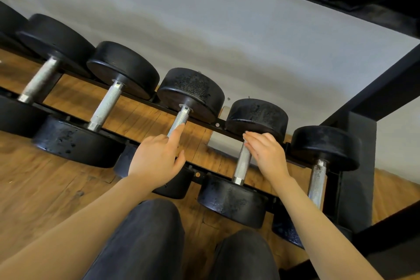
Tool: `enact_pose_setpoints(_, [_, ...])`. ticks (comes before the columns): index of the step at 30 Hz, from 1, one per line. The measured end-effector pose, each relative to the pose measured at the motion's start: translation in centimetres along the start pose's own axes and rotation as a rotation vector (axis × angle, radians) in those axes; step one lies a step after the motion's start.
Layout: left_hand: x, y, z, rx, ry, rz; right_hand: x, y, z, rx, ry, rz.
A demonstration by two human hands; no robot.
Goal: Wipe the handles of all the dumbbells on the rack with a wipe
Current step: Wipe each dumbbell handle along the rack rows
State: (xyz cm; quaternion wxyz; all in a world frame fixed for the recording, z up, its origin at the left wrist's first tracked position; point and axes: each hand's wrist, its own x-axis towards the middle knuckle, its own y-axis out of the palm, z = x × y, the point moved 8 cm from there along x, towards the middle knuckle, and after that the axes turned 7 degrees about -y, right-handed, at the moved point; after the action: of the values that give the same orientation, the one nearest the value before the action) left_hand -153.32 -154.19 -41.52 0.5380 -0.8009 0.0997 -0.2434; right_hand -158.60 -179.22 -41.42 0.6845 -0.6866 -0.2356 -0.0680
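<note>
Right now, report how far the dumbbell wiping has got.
Nothing shows as finished; no handle looks visibly different. In hand: right hand lies on the fourth handle, left hand on the third handle. I cannot make out a wipe. Left: every handle, as far as visible.

A black rack (229,130) over wooden floor (45,184) carries black dumbbells (106,103).

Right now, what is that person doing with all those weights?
A person crouches at a dumbbell rack. The left hand points a finger along one dumbbell's metal handle. The right hand rests with straight fingers on the next handle. A bit of white shows at its fingertips, perhaps a wipe; I cannot tell.
</note>
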Motion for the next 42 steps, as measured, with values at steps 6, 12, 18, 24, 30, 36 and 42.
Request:
enact_pose_setpoints(6, [0.1,0.4,0.4,0.028,-0.026,0.006,-2.1,-0.2,0.0,0.111,0.101,-0.050])
enact_pose_setpoints(12, [0.1,0.5,0.3,0.035,-0.020,0.019,-1.6,-0.1,-0.8,0.263,0.217,-0.075])
enact_pose_setpoints(18, [0.2,0.7,0.5,0.061,-0.033,0.021,0.2,1.1,0.6,0.063,0.069,-0.021])
enact_pose_setpoints(24, [0.2,0.7,0.5,0.059,-0.042,0.016,-1.4,2.0,-0.2,0.211,0.145,-0.106])
enact_pose_setpoints(30, [0.1,0.6,0.5,0.067,-0.051,0.015,-0.2,0.7,0.3,0.026,0.058,0.019])
enact_pose_setpoints(36, [0.1,0.8,0.6,0.077,-0.040,0.007,-0.5,0.8,1.8,-0.042,-0.052,0.085])
enact_pose_setpoints(42, [0.1,0.6,0.4,0.062,-0.035,0.014,0.7,0.0,2.0,-0.074,0.021,0.046])
